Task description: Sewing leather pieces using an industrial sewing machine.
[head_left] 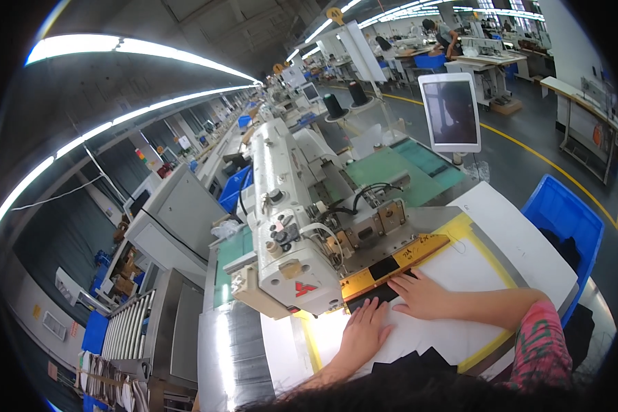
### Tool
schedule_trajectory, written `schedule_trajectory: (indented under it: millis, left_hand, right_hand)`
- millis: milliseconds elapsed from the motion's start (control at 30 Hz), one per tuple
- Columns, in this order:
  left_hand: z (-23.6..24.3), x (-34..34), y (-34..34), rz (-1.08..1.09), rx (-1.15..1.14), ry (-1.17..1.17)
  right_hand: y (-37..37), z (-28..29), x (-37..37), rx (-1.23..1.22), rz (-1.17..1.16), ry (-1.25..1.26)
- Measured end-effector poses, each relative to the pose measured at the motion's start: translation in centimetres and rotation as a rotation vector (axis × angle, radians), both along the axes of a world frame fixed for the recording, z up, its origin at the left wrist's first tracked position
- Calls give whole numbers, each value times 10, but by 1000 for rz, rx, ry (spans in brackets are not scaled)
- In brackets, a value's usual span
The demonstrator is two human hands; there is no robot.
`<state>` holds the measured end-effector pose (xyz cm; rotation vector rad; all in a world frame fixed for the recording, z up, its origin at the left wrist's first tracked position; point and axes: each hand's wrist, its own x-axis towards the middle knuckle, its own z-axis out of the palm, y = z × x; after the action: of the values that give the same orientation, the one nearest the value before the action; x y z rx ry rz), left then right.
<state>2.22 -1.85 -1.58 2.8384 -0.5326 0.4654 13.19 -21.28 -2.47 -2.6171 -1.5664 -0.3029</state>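
A white automatic sewing machine [275,206] has a long gold clamp plate [419,248] low at its front. Under that plate's front edge lies a strip of black fabric [376,292]. My left hand [364,329] rests open below the machine head, fingertips at the strip. My right hand [420,295] lies open to its right, fingertips on the strip beside the plate. A white board edged in yellow tape [494,269] is beneath both hands. Dark fabric pieces [412,364] lie near me at the lower edge.
A blue crate [582,230] with dark cloth stands at the right, below a screen [451,110] on a post. A grey cabinet [168,220] and roller rack [120,326] are at the left. Thread cones [333,104] stand behind the machine; a person [450,38] bends at a far table.
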Motion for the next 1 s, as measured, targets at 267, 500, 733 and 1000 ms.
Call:
schedule_trajectory:
  millis: [267, 500, 733, 1000]
  left_hand:
    - [8, -5, -7, 60, 22, 45]
    - [8, 6, -9, 137, 52, 107]
    - [10, -1, -4, 120, 80, 65]
    - [11, 0, -1, 132, 61, 44]
  right_hand:
    - [-13, 0, -6, 120, 51, 59]
    - [-6, -1, 1, 137, 6, 85]
    - [-11, 2, -6, 40, 13, 61]
    - [-14, 4, -7, 100, 32, 109]
